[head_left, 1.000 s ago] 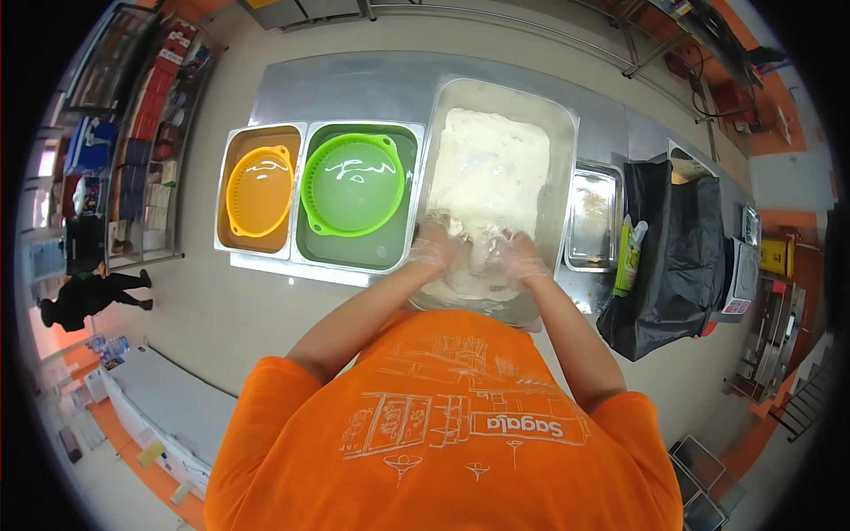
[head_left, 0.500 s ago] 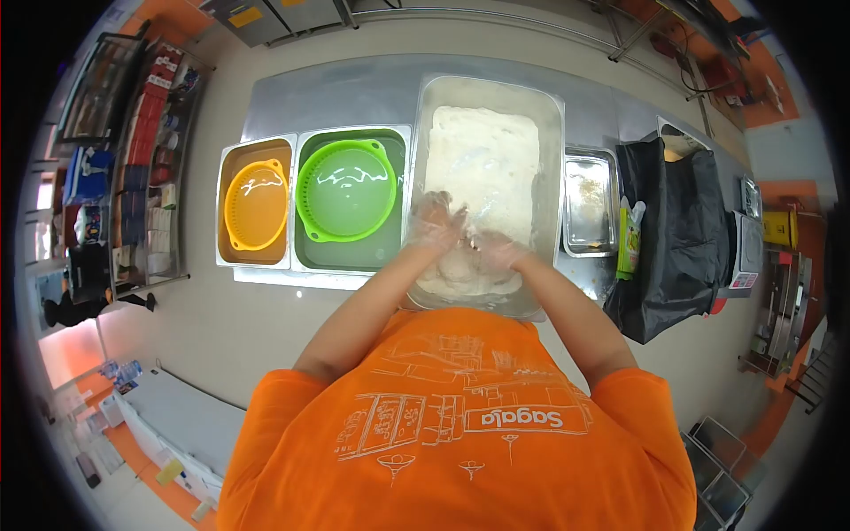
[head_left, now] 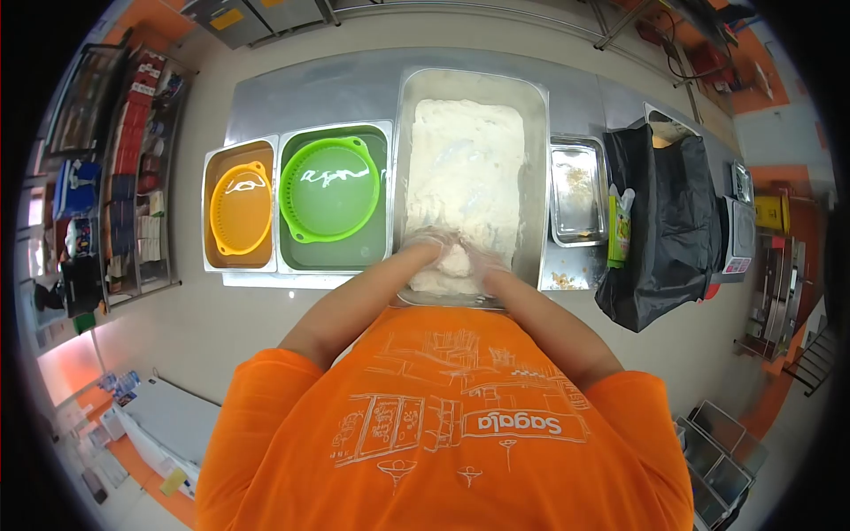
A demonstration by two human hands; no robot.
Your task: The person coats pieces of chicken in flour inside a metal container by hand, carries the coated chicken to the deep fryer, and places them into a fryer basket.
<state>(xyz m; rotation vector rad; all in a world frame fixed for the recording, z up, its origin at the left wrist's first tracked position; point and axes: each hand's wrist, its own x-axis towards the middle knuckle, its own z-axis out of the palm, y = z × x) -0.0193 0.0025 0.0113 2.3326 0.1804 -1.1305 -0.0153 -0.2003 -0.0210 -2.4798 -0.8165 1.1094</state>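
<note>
Cupped the left hand point(head_left: 432, 238) and the right hand point(head_left: 487, 267) around a raised lump of dough point(head_left: 455, 262), close together and touching it from either side. Could not tell any pinch or spread of the fingers, with blur and the angle hiding much of both hands. Worked low inside a deep metal pan point(head_left: 536, 133), at the end just beyond an orange shirt point(head_left: 425, 460), with both forearms reaching over the near rim. Had the main dough mass point(head_left: 467, 164) laid out beyond the grip, pale and uneven, nearly up to the pan's far end, and more of it just below the hands. Showed, to the left of the grip outside the pan, a green strainer point(head_left: 329, 190) in a metal container point(head_left: 305, 264) of liquid, then farther left an orange strainer point(head_left: 241, 211) in a second container point(head_left: 212, 177). Showed, to the right past the pan wall, a shallow metal tray point(head_left: 579, 190), then a green packet point(head_left: 619, 232) beside a large black bag point(head_left: 664, 221). Rested the pan beneath the grip on a metal table point(head_left: 354, 84).
</note>
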